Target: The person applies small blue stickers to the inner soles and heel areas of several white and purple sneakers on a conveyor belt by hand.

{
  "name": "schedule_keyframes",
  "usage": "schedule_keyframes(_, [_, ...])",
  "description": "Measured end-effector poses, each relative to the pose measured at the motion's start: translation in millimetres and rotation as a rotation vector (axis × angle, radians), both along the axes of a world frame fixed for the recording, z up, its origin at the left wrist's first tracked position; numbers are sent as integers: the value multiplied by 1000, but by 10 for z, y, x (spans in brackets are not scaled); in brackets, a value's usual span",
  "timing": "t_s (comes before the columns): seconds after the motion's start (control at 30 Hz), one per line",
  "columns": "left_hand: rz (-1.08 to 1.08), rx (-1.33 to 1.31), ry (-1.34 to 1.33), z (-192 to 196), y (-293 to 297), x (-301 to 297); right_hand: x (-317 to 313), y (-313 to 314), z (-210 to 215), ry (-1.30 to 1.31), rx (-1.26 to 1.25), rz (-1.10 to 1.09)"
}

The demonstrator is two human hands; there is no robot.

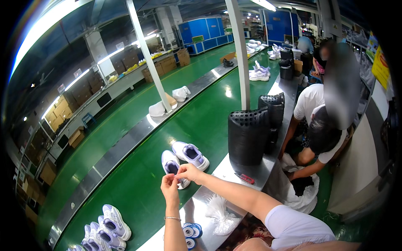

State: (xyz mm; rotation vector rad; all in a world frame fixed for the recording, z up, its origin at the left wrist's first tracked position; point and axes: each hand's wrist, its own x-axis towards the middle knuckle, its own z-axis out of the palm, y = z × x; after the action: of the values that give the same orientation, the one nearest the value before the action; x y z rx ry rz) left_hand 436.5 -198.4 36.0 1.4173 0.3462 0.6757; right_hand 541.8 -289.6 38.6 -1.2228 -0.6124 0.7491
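My left hand (169, 190) and my right hand (189, 172) meet fingertip to fingertip, both pinched. Whatever lies between the fingers is too small to make out. Just beyond them, a pair of white and lavender sneakers stands on the green conveyor belt (144, 184). The left sneaker (168, 158) is partly hidden behind my hands, while the right sneaker (191, 155) shows more fully. Below my right forearm, a bundle of clear plastic strips (222, 215) lies on the metal ledge. Beside my left wrist are several blue and white rolls (191, 231).
More sneakers (106, 228) line the belt at lower left. Black perforated containers (249, 138) stand on the ledge, with a red-handled cutter (245, 178) nearby. White posts (239, 54) rise along the line. At right, a person (318, 125) bends over a white sack (301, 196).
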Motion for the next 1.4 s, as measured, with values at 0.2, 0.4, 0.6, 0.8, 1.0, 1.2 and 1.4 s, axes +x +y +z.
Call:
schedule_keyframes(0.2, [4,18,20,-10,19,-11,-1,9,-13,57,-32,-35])
schedule_keyframes(0.4, [0,14,16,22,-4,-40,-22,9,-2,54,-8,11])
schedule_keyframes(0.6, [-8,5,6,-2,17,-46,-38,30,-16,34,-15,15])
schedule_keyframes(0.8, [-60,-50,-17,-30,66,-95,-51,10,8,66,-86,83])
schedule_keyframes(1.0, [-76,-84,-28,-1,51,-102,-60,26,-30,0,-42,59])
schedule_keyframes(1.2, [-37,-58,-9,-13,92,-124,-116,39,65,-77,-115,72])
schedule_keyframes(1.4, [-15,-75,-8,-17,71,-149,-112,83,-12,-156,-135,98])
